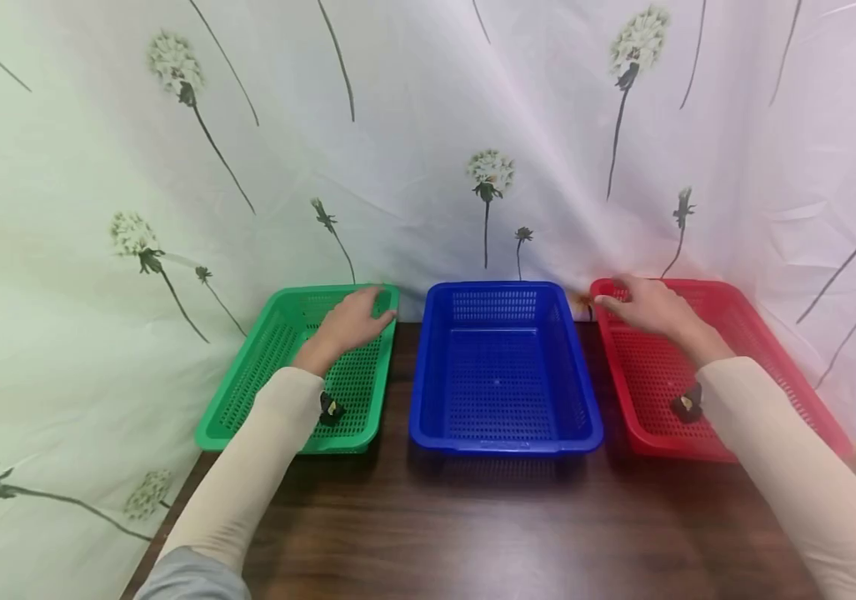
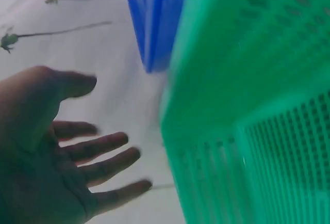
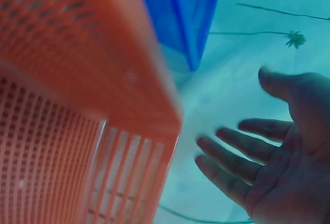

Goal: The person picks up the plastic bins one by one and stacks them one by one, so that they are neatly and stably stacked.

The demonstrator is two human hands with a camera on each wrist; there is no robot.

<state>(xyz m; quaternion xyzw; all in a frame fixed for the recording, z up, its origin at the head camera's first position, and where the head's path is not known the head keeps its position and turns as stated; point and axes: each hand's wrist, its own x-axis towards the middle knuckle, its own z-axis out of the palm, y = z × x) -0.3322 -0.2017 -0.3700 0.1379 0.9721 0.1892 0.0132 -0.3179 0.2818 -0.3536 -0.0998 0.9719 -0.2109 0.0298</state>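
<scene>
My left hand (image 1: 352, 319) hovers over the far part of a green plastic basket (image 1: 384, 367). In the left wrist view its fingers (image 2: 111, 170) are extended and spread, with nothing in the palm. The right hand (image 1: 645, 304) is above the far left corner of a red basket (image 1: 615, 375). Its fingers (image 3: 242, 152) are likewise spread, and the palm in the right wrist view holds nothing. Between the two stands a blue basket (image 1: 506, 446) with nothing visible inside. Beside each sleeve shows a small black object, one at the left (image 1: 332, 409), one at the right (image 1: 686, 406).
All three baskets stand in a row on a dark wooden table (image 1: 495, 525), near its back edge. Behind and beside them hangs a white cloth (image 1: 412, 167) printed with dandelion-like flowers. Light sleeves cover both forearms.
</scene>
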